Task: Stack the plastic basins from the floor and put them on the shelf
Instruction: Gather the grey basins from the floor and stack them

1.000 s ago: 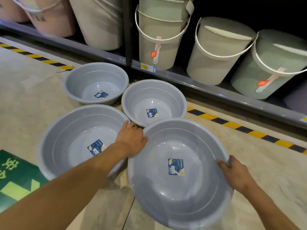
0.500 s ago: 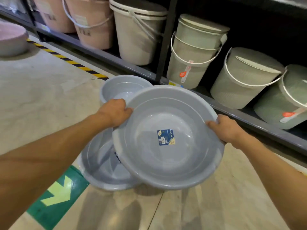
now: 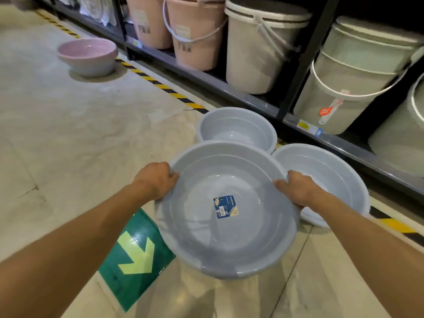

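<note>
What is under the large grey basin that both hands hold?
A second basin rim shows just below the large grey basin, apparently nested. Beneath that, everything is covered.

Large grey basin (image 3: pixel 229 237): smooth plastic, soft sheen; glossy paper label (image 3: pixel 225 207) inside.
Pink basin (image 3: pixel 88 56): smooth plastic, matt.
Buckets (image 3: pixel 259 53): matt plastic.
Shelf edge (image 3: pixel 206 80): dark painted metal.
Floor (image 3: pixel 80 125): polished stone-like tiles, scuffed.
Green arrow sticker (image 3: pixel 135 255): glossy.
</note>
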Demonstrator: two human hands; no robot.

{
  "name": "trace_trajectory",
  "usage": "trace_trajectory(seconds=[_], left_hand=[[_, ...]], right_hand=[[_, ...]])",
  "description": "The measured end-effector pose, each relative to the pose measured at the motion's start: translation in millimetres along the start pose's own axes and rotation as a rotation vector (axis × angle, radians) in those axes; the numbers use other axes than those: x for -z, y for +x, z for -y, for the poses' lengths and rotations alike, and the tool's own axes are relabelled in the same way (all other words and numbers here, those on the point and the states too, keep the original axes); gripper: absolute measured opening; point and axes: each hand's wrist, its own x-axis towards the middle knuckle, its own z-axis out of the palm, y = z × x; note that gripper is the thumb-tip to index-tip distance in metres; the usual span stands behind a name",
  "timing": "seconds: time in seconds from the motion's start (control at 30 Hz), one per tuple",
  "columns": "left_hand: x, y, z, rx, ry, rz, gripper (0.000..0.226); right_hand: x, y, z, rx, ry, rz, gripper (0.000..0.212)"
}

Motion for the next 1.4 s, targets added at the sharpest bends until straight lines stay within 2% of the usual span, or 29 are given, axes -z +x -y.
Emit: trace_trajectory(seconds=[0.23,0.5,0.63,0.93,1.13,1.23,1.4], left_hand=[[-46.0,4.3,7.9,-0.005,0.132,0.055,0.047],[-71.3,10.2,6.2,0.011,0.145,0.074,0.044],[-84.1,9.0,7.0,0.042,0.076,0.077,0.044],[-97.5,-1.4,7.3,0.129,-0.126,0.053,0.037],[-94.6,-8.2,4.5,0.187,-0.237,0.089,0.034],[-79.2,-6.8,2.5,0.168,-0.203,0.073,0.033],[-17.7,12.9,-19.3,0.103,-0.160,0.017,0.038]], right_hand=[[-45.1,14.7,-24.1,-0.036,-0.001,0.047,0.050],[-67.9,22.8,-35.4,0.050,-0.263,-0.088,0.040],[-71.5,23.9,-44.0,0.066,-0.330,-0.091,0.038],[-89.2,8.4,-56.5,0.058,-0.110,-0.104,0.026],[-84.3,-0.4,-58.6,0.107,0.069,-0.066,0.028],[-69.1,2.4,-51.7,0.120,0.120,-0.100,0.033],[-16.1,18.1,-43.5,0.113,0.207,-0.156,0.027]])
